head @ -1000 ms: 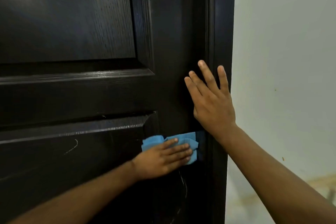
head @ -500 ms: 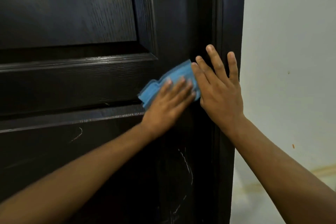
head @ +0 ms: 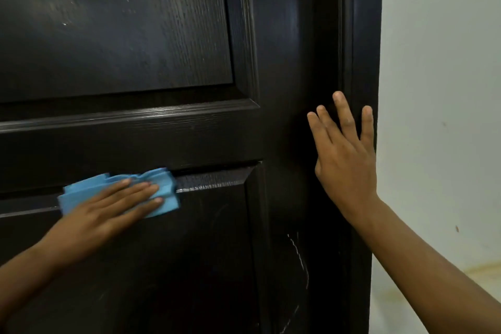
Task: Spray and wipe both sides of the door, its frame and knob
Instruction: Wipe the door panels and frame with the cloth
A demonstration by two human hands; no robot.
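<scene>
A dark brown panelled door (head: 135,43) fills most of the view. Its dark frame (head: 363,35) runs down the right side. My left hand (head: 108,211) presses a folded blue cloth (head: 165,192) flat against the moulding at the top of the lower panel, fingers straight. My right hand (head: 344,160) lies flat on the door's right stile and the frame edge, fingers spread and pointing up. White scratch marks (head: 301,260) show low on the stile. No knob or spray bottle is in view.
A pale painted wall (head: 439,89) stands right of the frame, with a few small specks on it. A strip of light floor or skirting (head: 477,268) shows at the lower right.
My left hand has swept the blue cloth down and to the left, from beside my right hand to the lower panel's top moulding. My right hand stays flat on the stile.
</scene>
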